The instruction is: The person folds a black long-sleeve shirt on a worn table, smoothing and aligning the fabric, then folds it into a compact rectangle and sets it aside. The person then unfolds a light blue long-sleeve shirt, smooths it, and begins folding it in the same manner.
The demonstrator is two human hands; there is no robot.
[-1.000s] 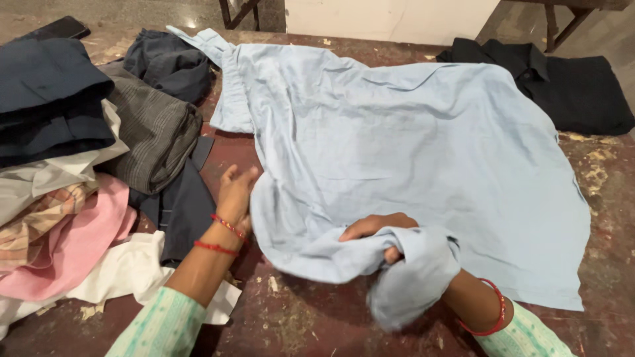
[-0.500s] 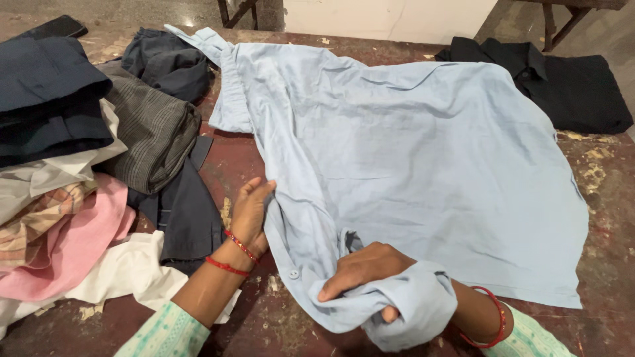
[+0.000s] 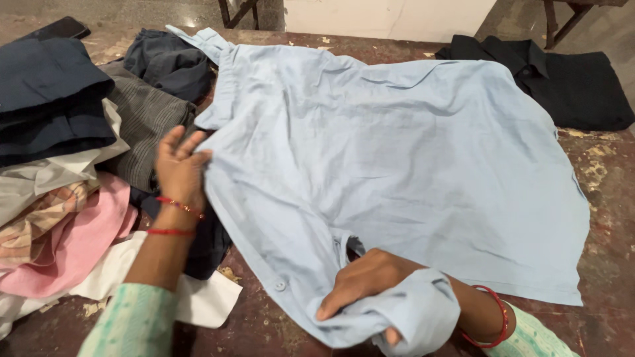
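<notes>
At the left edge, a pile of clothes [image 3: 59,165] sits stacked on the table [image 3: 602,198]: dark blue pieces on top, a grey striped one beside them, pink and white ones at the bottom. Just right of the pile, the left hand [image 3: 178,168] is raised with its fingers spread and loose, their tips touching the side edge of the light blue shirt [image 3: 397,165], apparently to steady that edge; it grips nothing. The shirt lies spread flat across the middle of the table, collar toward the far left corner, which keeps the cloth smooth. Near the bottom edge, the right hand [image 3: 367,284] is closed on 1 sleeve [image 3: 417,311], bunched and pulled inward over the shirt body. A black garment [image 3: 562,79] lies at the far right, well apart.
</notes>
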